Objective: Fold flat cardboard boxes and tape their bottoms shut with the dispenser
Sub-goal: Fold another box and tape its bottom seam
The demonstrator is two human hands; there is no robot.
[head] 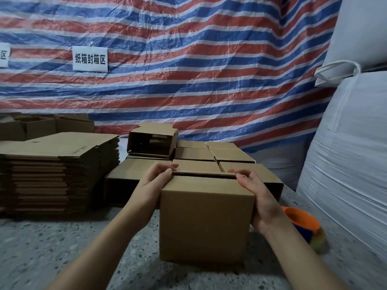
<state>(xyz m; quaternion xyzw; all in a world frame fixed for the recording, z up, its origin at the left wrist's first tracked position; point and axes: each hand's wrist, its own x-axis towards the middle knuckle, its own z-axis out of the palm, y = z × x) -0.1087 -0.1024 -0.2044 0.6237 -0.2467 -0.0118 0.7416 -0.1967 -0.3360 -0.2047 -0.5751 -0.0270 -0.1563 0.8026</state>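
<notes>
We hold one plain brown cardboard box [206, 225] upright on the speckled floor [62, 248], clasped between our two hands. Its near wall is smooth and unmarked, and its top flaps lie nearly closed, with a dark slit showing along the far edge of the near flap.

Our left hand [151, 185] lies against the box's left wall, fingers curled over the top left corner and touching the flap edge. Our right hand [258, 195] lies against the right wall, fingers bent over the top right corner onto the flap. Both hands grip the box rather than lie flat.

Just beyond the fingertips stand the folded boxes [211, 155], packed together with flaps shut; we count roughly six tops, though we cannot tell exactly. One open box [151, 143] lies on its side beyond the left hand, its mouth facing us.

Beside the right wrist, on the floor, rests one orange and blue tape dispenser [303, 223], partly hidden by the forearm.

Well to the left of the left hand is one tall stack of flat cardboard [60, 174], with more boxes behind it. Bare floor lies between that stack and the left forearm. To the right of the right hand, large white sacks [347, 164] close in. A striped tarp [188, 59] bearing a white sign [90, 58] hangs behind.
</notes>
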